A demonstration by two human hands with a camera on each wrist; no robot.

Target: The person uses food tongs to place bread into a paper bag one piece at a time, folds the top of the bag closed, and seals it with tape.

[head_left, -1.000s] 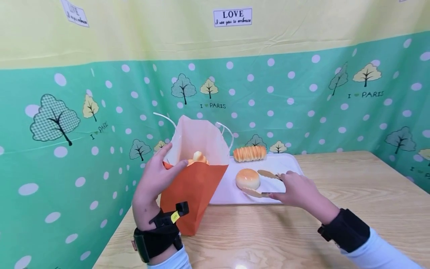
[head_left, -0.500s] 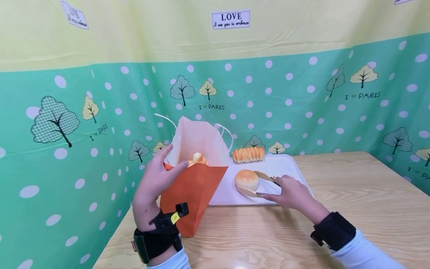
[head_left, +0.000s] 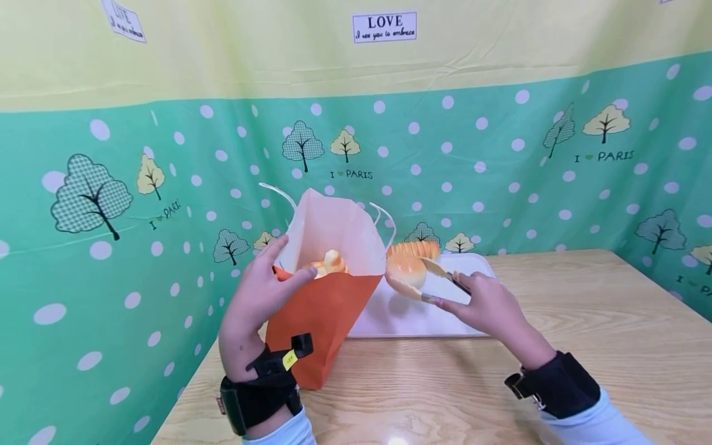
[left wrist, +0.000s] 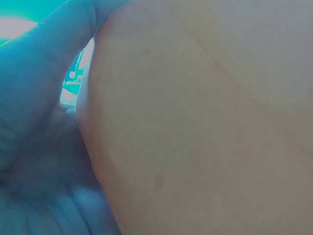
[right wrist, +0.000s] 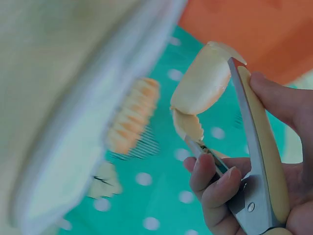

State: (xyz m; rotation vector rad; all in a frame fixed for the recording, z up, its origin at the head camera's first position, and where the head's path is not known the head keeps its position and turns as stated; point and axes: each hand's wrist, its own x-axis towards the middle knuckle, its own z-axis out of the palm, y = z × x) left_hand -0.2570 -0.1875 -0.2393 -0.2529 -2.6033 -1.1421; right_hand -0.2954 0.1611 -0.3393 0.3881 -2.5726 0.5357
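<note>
My right hand grips a pair of food tongs with beige tips and handles. Between the tong tips is a round golden-topped bun, lifted over the white tray. At the left, my left hand holds the side of an orange paper bag by its rim, thumb over the front edge. The bag stands upright with its white-lined mouth open, and a piece of bread shows inside. In the left wrist view, the bag's side fills most of the picture beside the hand.
The white tray lies behind and right of the bag on the wooden table. A ridged bread roll sits at the tray's back, partly covered by the bun in the head view. A green and yellow curtain hangs behind.
The tongs closed around the bun, and my right hand raised it off the tray, toward the bag. The bag's top shifted slightly right; my left hand stayed at its rim.
</note>
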